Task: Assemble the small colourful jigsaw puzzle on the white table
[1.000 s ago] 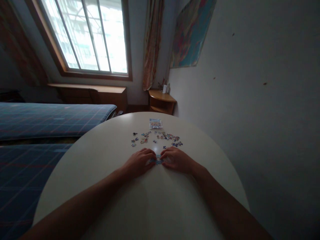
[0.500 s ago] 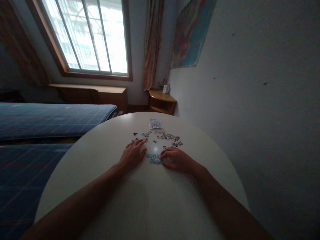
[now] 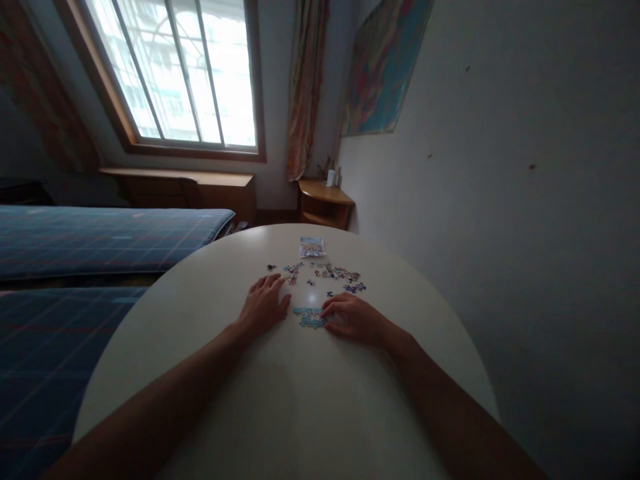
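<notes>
In the head view, a round, pale table [image 3: 310,407] spreads beneath both hands and forearms, with a bright spot of reflected light just beyond and between the fingers. Far past the fingertips of the left hand [image 3: 264,300] are a bright barred window [image 3: 190,73] and a long wooden desk [image 3: 220,177]; a blue plaid mattress [image 3: 115,237] lies to the left of those fingers, beyond the table edge. Well ahead of the right hand [image 3: 353,319] are a patterned curtain [image 3: 304,87] and a wooden corner shelf [image 3: 325,193], and a colourful poster [image 3: 383,67] hangs on the pale wall [image 3: 480,213] to its right.

A light-blue joined puzzle section [image 3: 310,318] lies flat between the hands, its right end at the right fingers and its left end just beside the left thumb, apart from it. The left fingers are extended, thumb held away, their tips near a left cluster of pieces [image 3: 293,269]. The right fingers are bent, with a narrow gap to the thumb; in this dim light I cannot tell whether they pinch the section or merely rest on it. Beyond the right fingertips lies a larger spread of loose pieces [image 3: 341,274], and farther ahead, between the two hands, a printed packet [image 3: 312,247].
</notes>
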### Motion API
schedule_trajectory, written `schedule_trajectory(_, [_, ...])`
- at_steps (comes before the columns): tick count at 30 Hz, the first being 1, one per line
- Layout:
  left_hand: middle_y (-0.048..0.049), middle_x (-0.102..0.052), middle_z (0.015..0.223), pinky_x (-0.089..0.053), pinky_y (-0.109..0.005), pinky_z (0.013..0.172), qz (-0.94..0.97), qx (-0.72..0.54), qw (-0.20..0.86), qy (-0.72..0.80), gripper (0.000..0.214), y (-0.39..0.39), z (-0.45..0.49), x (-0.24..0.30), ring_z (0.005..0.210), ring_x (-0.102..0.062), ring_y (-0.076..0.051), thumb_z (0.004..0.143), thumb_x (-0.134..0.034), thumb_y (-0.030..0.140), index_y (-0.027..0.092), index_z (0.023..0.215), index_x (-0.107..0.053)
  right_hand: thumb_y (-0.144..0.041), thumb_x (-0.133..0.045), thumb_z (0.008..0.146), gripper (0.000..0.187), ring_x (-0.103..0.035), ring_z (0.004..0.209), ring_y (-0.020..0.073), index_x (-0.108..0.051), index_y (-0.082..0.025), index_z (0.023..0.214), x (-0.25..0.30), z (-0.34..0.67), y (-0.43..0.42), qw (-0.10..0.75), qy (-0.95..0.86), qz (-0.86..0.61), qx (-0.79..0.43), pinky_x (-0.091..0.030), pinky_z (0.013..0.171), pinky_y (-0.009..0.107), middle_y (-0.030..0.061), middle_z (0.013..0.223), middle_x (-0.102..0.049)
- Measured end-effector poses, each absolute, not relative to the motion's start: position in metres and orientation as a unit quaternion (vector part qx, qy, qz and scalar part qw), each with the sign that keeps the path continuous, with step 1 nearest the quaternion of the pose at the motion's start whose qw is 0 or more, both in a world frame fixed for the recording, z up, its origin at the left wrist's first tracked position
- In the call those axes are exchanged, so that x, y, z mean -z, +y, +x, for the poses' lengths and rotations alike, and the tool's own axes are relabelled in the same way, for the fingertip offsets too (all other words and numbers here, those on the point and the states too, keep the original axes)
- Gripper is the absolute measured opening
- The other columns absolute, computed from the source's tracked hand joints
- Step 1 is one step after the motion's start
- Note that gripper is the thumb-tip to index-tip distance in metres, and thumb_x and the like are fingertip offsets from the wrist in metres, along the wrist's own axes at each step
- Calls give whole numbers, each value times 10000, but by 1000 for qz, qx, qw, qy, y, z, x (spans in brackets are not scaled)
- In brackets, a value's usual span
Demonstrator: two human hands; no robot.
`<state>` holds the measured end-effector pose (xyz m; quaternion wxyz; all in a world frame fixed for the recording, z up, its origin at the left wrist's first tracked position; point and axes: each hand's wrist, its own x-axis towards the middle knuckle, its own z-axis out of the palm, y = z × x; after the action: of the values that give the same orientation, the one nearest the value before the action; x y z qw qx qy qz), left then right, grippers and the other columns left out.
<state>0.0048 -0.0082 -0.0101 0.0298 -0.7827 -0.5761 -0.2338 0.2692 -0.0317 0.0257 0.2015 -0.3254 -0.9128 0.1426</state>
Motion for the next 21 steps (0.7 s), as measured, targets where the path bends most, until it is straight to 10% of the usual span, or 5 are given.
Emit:
schedule_trajectory(6, [-103,-478,1496,-283,-496,1171,-818,212,-4,-535,518,7,1,10,1437,-336,-299,940,-466,332,171,1432,-451,-234,-702,827,152,-636,1025,217,-722,-216,976,-24,270,-30,207,-912,-323,-143,-476,946,373,71,1081,-718])
schedule_trajectory(21, [-53,-733,1090,-424,-425,1013,-808,217,-31,-548,225,-11,-3,-3,1088,-628,-255,907,-555,224,227,1097,-674,-225,-696,831,157,-656,1024,211,-727,-214,985,-24,273,-29,201,-909,-337,-142,-479,952,370,76,1078,-725])
